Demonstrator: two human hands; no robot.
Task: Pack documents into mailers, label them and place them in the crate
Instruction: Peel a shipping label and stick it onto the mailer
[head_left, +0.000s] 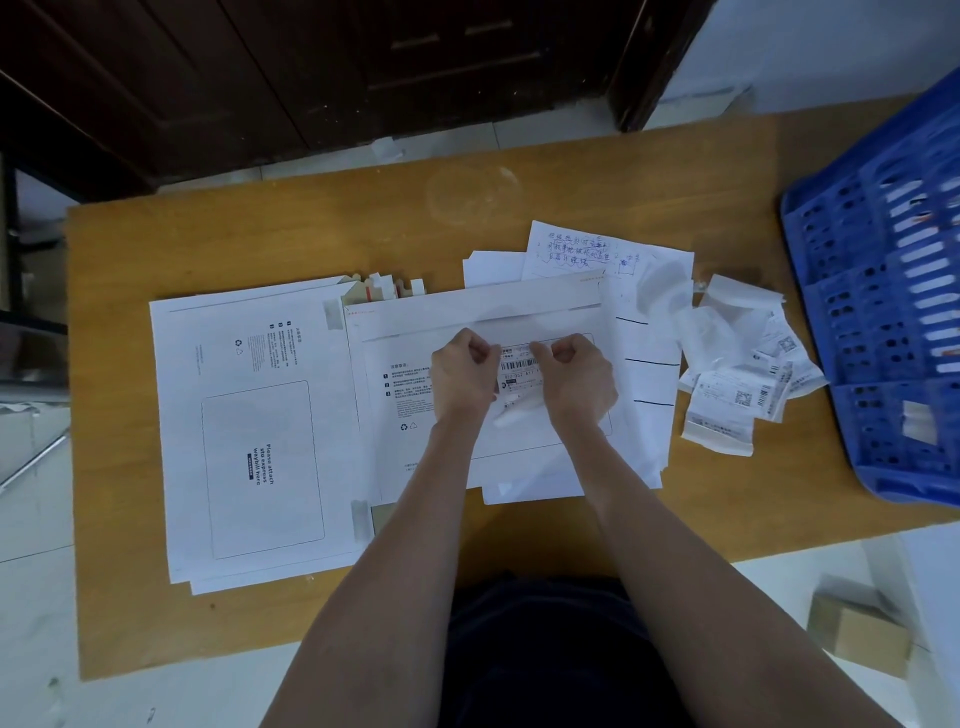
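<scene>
A white mailer (467, 312) lies in the middle of the wooden table (363, 218). A shipping label (519, 366) with a barcode sits over the mailer's waybill box. My left hand (462, 376) pinches the label's left edge with curled fingers. My right hand (576, 379) pinches its right edge the same way. A stack of flat white mailers (249, 415) lies to the left. Loose documents (597, 254) with handwriting poke out behind and to the right of the middle mailer. The blue crate (883, 291) stands at the table's right end.
A heap of crumpled label backings and spare labels (743, 369) lies between the documents and the crate. Small white and red tape pieces (387, 286) sit behind the left stack. A cardboard box (857, 634) is on the floor at lower right. Dark cabinets stand beyond the table.
</scene>
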